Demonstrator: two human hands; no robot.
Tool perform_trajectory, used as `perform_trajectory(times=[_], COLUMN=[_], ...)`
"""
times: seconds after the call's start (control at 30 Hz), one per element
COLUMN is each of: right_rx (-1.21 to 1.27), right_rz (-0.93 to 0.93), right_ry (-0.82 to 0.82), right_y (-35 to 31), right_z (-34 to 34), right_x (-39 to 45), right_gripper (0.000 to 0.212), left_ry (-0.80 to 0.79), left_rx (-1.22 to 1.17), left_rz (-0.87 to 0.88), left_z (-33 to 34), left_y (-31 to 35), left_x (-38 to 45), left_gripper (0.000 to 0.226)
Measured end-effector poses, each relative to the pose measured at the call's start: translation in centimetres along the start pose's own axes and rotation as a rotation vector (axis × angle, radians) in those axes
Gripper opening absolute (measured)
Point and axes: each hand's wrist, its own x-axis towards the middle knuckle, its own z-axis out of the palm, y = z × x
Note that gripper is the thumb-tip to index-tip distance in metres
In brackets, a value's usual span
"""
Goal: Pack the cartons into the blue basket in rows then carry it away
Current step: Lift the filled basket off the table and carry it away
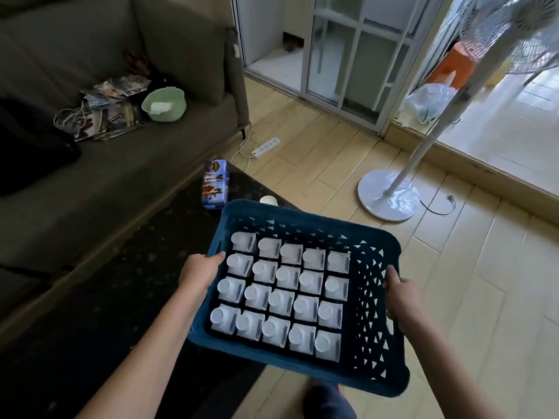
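**A:** Head view: the blue basket (305, 216) is up off the dark table (169, 237), held out over the wooden floor (332, 152). Left hand (199, 272) is curled over the left rim, right hand (400, 296) is clamped on the right rim. The white-capped cartons (281, 293) stand in four rows of five, pushed to the left side, with an empty strip on the right.

**B:** So packing looks done and we're on the carry-away bit?

**A:** That's my read. Next move calls for keeping it level, since the load sits off-centre and could slide into that gap. Also watch the standing fan (390, 195) and the power strip (266, 148) on the way. A purple tin (214, 184) sits on the table, and there's a green bowl (165, 104) on the sofa (90, 176).
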Motion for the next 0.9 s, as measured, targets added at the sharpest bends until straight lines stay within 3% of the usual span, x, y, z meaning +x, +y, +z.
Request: perform_trajectory(times=[0.43, 0.63, 0.9], right_rx=[-0.001, 0.065, 0.099], right_rz=[-0.041, -0.004, 0.033], right_ry=[0.067, 0.088, 0.103], right_y=[-13.8, -18.7, -21.4], right_z=[-12.7, -14.2, -13.0], right_x=[18.3, 26.0, 36.1], right_gripper=[0.047, 0.046, 0.045], left_ry=[-0.068, -0.106, -0.08], left_rx=[-0.071, -0.063, 0.019], left_rz=[0.09, 0.108, 0.162], left_z=[14.8, 19.7, 26.5], left_y=[21.0, 29.1, 36.4], left_x=[1.9, 5.9, 12.6], left_gripper=[0.047, 0.053, 0.039])
